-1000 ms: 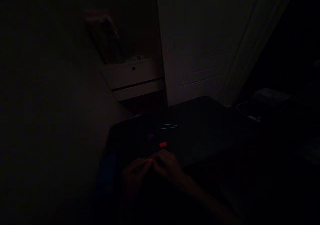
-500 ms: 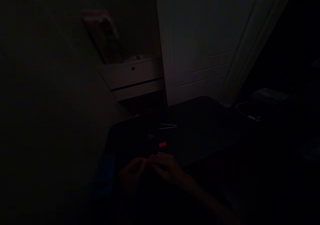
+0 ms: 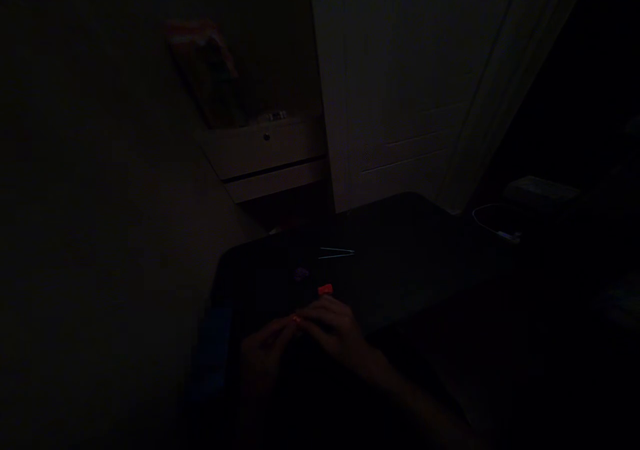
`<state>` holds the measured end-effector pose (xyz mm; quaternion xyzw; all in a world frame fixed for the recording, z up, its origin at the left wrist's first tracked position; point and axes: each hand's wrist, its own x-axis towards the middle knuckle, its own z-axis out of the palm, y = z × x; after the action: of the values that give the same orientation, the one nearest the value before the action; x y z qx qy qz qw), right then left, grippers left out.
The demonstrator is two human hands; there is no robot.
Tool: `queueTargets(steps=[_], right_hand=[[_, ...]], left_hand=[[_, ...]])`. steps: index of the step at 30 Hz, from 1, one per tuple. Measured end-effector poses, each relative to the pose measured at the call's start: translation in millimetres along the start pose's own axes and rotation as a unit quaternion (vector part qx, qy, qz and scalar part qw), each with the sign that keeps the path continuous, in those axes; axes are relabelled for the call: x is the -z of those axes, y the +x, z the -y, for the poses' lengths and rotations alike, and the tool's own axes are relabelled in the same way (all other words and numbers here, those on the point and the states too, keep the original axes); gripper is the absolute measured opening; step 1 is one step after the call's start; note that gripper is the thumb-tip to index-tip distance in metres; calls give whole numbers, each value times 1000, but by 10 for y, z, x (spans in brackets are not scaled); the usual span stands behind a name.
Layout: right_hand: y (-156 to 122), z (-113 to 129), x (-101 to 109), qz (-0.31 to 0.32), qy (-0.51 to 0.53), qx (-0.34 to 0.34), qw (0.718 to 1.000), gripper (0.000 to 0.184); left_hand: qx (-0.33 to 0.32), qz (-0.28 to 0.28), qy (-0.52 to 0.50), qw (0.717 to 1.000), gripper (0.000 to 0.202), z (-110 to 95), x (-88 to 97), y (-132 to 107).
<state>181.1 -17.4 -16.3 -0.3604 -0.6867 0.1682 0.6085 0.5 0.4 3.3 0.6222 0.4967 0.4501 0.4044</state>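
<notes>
The picture is very dark. My left hand (image 3: pixel 263 351) and my right hand (image 3: pixel 337 333) meet fingertip to fingertip over the near part of a dark table (image 3: pixel 410 237). Between their pinched fingers shows a small glowing red piece (image 3: pixel 297 319), too small to name. Just beyond my right fingers lies a bright orange-red block-like piece (image 3: pixel 325 289). A dim purple piece (image 3: pixel 301 274) sits to its left. Farther back rests a thin metal V shape that looks like tweezers (image 3: pixel 337 253), its point facing right.
A blue box-like thing (image 3: pixel 213 350) stands left of my hands. Behind the table are a drawer unit (image 3: pixel 270 150), with a red-topped packet (image 3: pixel 205 70) on it, and a pale door (image 3: pixel 400 83). To the right lie a white cable (image 3: pixel 483 222) and a flat pale box (image 3: pixel 543 189).
The scene has grown dimmer. My pinched fingertips have shifted slightly right, and the red piece between them shows more brightly. My right fingers now reach closer to the orange-red piece.
</notes>
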Motion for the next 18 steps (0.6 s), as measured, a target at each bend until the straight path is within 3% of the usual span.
queueTargets(steps=[7,12,18], right_hand=[[-61,-38,-8,0,-59,6,998,12],[-45,-38,3,43,-96,-22,994,11],[-28,-25,7,64,-108,-7,992,11]], left_hand=[[-33,48,18,998,26,97,32,-31],[-65,33,40,997,26,126,32,-61],[-106,55,38,992,25,116,47,-35]])
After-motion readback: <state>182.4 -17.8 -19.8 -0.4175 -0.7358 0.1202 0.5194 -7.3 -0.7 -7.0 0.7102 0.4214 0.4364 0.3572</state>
